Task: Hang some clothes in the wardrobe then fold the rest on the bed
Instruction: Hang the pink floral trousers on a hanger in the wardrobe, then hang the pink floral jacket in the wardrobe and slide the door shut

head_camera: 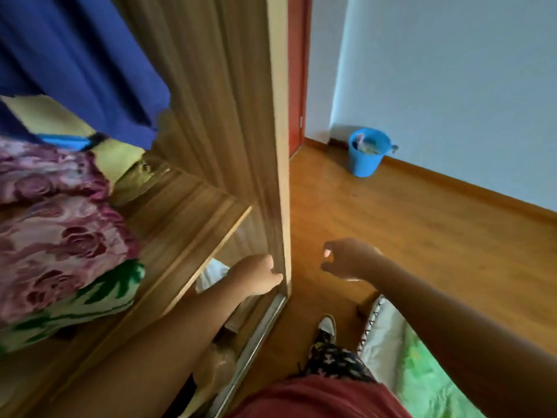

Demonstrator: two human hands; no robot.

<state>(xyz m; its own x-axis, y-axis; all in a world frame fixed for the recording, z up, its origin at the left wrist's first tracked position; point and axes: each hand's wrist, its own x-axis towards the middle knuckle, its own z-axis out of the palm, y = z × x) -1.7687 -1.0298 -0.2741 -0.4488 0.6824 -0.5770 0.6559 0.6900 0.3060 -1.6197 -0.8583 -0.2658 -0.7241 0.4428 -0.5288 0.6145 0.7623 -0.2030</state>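
Note:
The wooden wardrobe (211,101) fills the left half of the head view. My left hand (256,277) grips the front edge of its side panel (277,176) low down, fingers curled round the edge. My right hand (346,259) hangs in the air to the right of the panel over the floor, fingers loosely curled and holding nothing. A blue garment (75,55) hangs inside the wardrobe at the top left. Folded floral fabric in purple and pink (60,230) lies stacked on the wardrobe shelf (180,212). The bed's corner with a green sheet (422,366) shows at the bottom right.
A blue bucket (366,155) with items in it stands on the wooden floor (407,230) by the pale blue wall. A red door (297,70) is behind the wardrobe. A metal sliding track (262,336) runs along the wardrobe's base. My foot (327,325) stands between wardrobe and bed.

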